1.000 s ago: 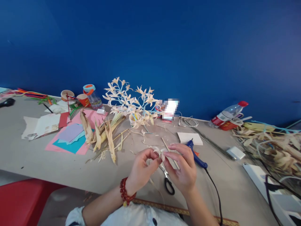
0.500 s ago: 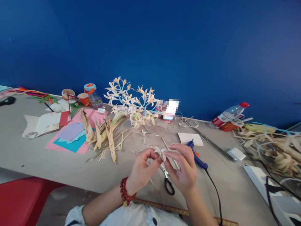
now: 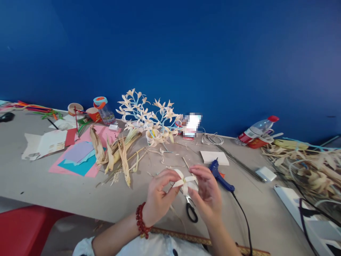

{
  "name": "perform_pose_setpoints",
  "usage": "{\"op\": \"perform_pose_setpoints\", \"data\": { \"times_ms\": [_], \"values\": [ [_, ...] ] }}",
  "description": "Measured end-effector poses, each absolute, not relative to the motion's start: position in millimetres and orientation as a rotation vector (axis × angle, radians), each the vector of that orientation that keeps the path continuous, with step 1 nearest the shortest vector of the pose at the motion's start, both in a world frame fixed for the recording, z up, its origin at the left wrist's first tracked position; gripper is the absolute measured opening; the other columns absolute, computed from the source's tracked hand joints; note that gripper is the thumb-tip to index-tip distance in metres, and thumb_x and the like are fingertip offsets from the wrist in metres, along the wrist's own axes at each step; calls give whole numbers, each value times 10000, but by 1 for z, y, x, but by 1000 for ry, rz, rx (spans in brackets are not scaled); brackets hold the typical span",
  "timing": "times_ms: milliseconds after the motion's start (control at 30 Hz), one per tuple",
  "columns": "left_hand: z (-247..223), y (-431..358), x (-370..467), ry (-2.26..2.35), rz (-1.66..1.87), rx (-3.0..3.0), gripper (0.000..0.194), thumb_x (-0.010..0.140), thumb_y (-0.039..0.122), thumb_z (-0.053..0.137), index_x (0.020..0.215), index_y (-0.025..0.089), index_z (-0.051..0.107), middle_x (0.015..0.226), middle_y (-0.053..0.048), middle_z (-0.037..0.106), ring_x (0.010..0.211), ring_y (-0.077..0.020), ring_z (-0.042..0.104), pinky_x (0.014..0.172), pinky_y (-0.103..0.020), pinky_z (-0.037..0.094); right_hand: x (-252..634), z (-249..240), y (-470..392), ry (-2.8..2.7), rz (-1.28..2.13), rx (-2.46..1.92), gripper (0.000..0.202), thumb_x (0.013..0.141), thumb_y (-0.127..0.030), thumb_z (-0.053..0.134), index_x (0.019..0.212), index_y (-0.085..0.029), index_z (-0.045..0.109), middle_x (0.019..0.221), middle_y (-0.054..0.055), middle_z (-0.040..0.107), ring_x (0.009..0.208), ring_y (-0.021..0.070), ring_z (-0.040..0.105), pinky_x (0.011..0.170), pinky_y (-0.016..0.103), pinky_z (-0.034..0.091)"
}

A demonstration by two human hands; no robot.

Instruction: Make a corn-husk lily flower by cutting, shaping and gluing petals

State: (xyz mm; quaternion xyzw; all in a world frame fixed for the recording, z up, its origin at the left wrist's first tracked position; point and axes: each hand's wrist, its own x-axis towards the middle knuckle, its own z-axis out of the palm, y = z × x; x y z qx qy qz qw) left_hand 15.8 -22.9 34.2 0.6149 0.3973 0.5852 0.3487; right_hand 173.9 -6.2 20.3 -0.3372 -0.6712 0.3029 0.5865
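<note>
A pale husk flower (image 3: 184, 181) with several narrow petals and a small yellowish centre faces up between my hands, above the table. My left hand (image 3: 161, 192) pinches it from the left, thumb and forefinger closed at its edge. From the right, my right hand (image 3: 209, 195) curls around the petals, its thumb below and its fingers above; the exact contact is partly hidden. Under the flower lie scissors (image 3: 191, 211) with black handles. A blue glue gun (image 3: 222, 177) rests just right of my right hand.
Behind my hands, a cup holds a branching bunch of husk flowers (image 3: 144, 113). Dried corn husks (image 3: 124, 160) and coloured paper (image 3: 77, 156) lie left. At right are a bottle (image 3: 257, 131), a husk pile (image 3: 309, 167) and a power strip (image 3: 293, 209). The glue gun's cord (image 3: 243, 217) runs toward me.
The flower has turned so its open face and spread petals show. My right fingers have shifted from pinching near its centre to curling around its right side. My left hand stays nearly in place.
</note>
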Motion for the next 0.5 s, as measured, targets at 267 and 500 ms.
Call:
{"op": "perform_pose_setpoints", "data": {
  "times_ms": [267, 500],
  "values": [
    [30, -23, 15, 938, 1609, 1669, 80, 856, 125, 620, 803, 179, 643, 794, -41, 685, 786, -174, 633, 732, -291, 480, 173, 32, -4, -1613, 873, -731, 208, 847, -262, 651, 1054, -264, 634, 1100, 86, 558, 1064, 258, 523, 919, 410, 440],
    [32, -21, 17, 935, 1600, 1693, 92, 852, 99, 610, 819, 177, 648, 792, -34, 675, 776, -162, 617, 724, -274, 475, 172, 34, -6, -1634, 848, -718, 193, 848, -241, 649, 1039, -272, 648, 1075, 77, 567, 1039, 254, 533, 896, 396, 440]
  ]
}}
